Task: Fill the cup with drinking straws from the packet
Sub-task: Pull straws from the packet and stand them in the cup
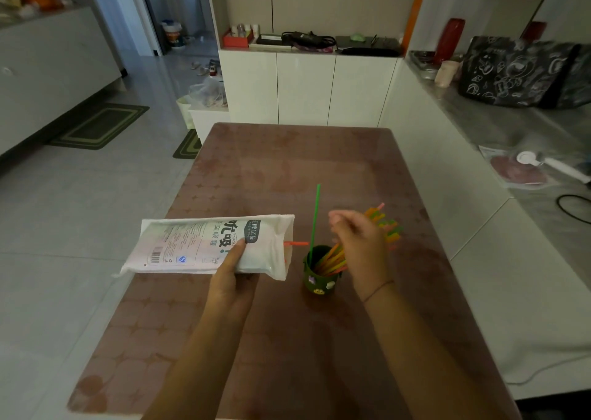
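My left hand grips a white printed straw packet and holds it level over the table, its open end toward the cup. One red straw pokes out of that opening. A small dark green cup stands on the brown table and holds several orange, yellow and green straws that lean to the right. A long green straw stands almost upright at the cup's left rim. My right hand hovers blurred over the cup with loosely curled fingers. Its fingertips are just right of the green straw, apart from it.
White cabinets stand behind the table. A grey counter on the right carries a black patterned bag, a red bottle and a cable. Tiled floor with green mats lies to the left.
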`<move>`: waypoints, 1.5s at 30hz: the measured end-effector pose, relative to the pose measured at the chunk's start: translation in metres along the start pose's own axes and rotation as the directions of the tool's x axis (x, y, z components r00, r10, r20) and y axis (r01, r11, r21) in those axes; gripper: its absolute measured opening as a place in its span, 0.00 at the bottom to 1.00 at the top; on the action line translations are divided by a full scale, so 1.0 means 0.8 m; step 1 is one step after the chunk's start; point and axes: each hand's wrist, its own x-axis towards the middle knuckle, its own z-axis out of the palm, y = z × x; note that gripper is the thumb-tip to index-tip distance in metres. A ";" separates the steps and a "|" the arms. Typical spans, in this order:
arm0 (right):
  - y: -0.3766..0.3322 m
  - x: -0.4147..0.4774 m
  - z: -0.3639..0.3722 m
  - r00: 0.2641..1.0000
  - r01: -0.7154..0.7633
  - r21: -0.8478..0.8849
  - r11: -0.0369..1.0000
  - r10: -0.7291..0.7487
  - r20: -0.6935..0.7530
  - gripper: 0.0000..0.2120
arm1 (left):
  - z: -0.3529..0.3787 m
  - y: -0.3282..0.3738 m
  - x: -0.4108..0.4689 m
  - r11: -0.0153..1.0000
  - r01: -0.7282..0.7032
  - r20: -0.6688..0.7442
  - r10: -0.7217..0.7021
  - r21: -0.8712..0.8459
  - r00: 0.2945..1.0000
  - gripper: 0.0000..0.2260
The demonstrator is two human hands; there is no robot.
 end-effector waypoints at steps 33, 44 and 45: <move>0.028 -0.022 0.036 0.879 -0.461 0.328 0.825 0.374 0.296 0.06 | -0.003 0.001 0.002 0.971 -0.055 0.023 0.052 0.234 0.998 0.22; 0.013 0.003 -0.005 0.953 -0.206 0.167 0.964 0.159 0.258 0.06 | -0.019 0.000 0.012 0.997 0.052 0.013 -0.051 -0.056 0.999 0.21; 0.012 0.007 -0.012 0.950 -0.205 0.169 0.964 0.154 0.273 0.06 | -0.022 0.001 0.014 0.997 0.052 0.003 -0.051 -0.064 0.999 0.21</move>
